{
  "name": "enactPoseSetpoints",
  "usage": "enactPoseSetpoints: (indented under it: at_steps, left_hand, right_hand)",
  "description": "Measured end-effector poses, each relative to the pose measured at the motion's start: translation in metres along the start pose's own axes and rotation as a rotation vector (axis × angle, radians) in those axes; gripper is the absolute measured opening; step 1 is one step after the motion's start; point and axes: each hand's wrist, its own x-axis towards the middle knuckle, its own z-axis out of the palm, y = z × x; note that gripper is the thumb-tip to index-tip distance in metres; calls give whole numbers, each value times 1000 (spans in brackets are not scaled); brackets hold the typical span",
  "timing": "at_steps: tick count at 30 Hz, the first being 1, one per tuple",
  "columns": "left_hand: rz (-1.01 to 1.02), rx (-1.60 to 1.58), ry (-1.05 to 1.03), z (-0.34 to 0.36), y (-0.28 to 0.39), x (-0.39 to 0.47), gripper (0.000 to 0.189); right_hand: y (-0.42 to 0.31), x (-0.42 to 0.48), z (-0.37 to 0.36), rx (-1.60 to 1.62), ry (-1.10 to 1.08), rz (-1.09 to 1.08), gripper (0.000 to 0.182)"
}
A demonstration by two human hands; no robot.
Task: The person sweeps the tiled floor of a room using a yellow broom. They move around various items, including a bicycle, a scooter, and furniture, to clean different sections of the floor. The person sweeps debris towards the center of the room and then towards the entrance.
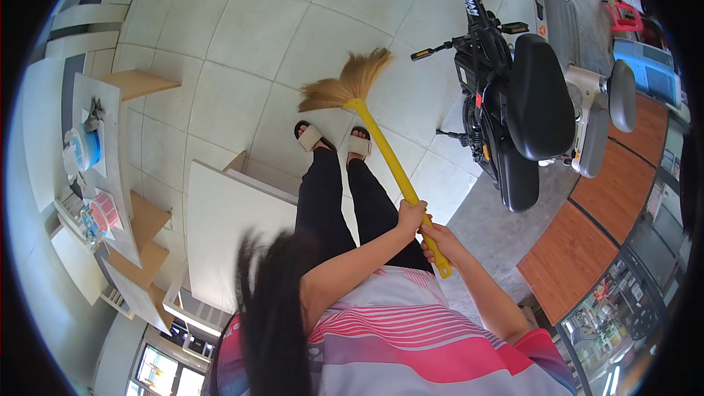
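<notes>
Both hands grip the yellow handle [388, 157] of a grass broom. My left hand [412, 217] is wrapped around the handle a little farther down, towards the bristles. Close to the handle's top end, my right hand [440, 242] holds it just below the hanging hole. The handle slants across in front of my right leg. Its straw-coloured bristles [344, 82] fan out in two tufts on the tiled floor [242, 33], just ahead of my sandalled feet.
To the right stands a black electric bike [498, 121] with pedal and kickstand jutting out, beside a grey-white scooter [586, 99]. Wood-topped display cabinets [569, 253] line the right side. On the left are a white table [236, 231] and a long counter [113, 159] with toy drums [104, 212].
</notes>
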Motion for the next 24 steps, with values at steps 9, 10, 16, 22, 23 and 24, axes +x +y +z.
enactPoseSetpoints:
  at_steps: [9, 10, 16, 22, 23, 24]
  left_hand:
    - [381, 136, 215, -64, 169, 57, 12]
    - [457, 179, 259, -78, 195, 81, 14]
    - [355, 438, 166, -90, 306, 173, 10]
    - [458, 1293, -31, -55, 167, 217, 23]
    - [508, 1430, -55, -49, 131, 210, 28]
    - [550, 1657, -117, -41, 99, 191, 32]
  right_hand:
    - [-94, 95, 94, -147, -284, -497, 27]
    - [-108, 137, 107, -105, -438, -579, 26]
    - [-182, 170, 157, 81, -232, -432, 24]
    - [-96, 163, 73, 353, -184, -343, 29]
    - [-78, 138, 64, 380, -142, -304, 29]
    - [-56, 122, 51, 384, -94, -238, 31]
